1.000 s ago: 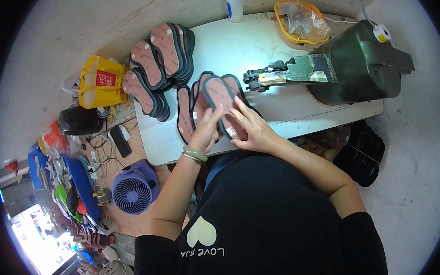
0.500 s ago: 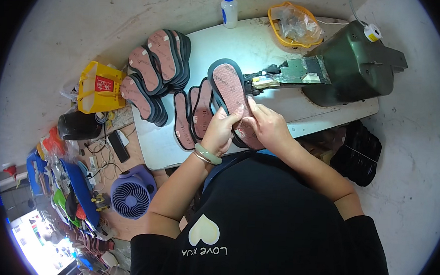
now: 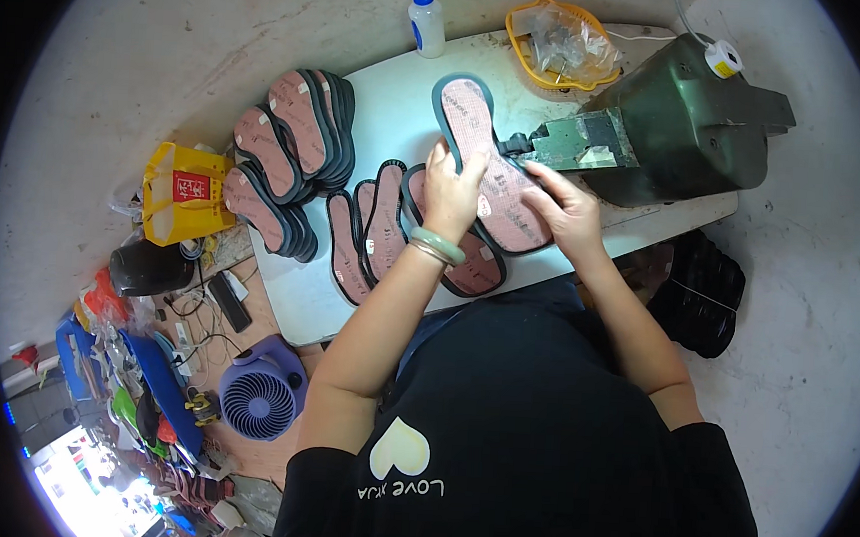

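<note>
A pink shoe insole with a dark rim [image 3: 476, 135] lies under the arm of a dark green sewing machine [image 3: 671, 116] on the white table [image 3: 297, 296]. My left hand [image 3: 451, 190], with a pale green bangle on the wrist, grips the insole's left edge. My right hand [image 3: 569, 213] presses on its lower right part, beside the machine's head. Several more insoles [image 3: 379, 229] lie fanned just left of my left hand.
Stacks of finished insoles [image 3: 290, 154] sit at the table's left end. A white bottle with a blue cap [image 3: 425, 22] and a yellow basket with plastic bags [image 3: 557, 42] stand at the far edge. A purple fan [image 3: 258, 396], a yellow bag [image 3: 183, 192] and clutter cover the floor left.
Both hands lifted one insole off the fanned pile and moved it up and right under the sewing machine's head.
</note>
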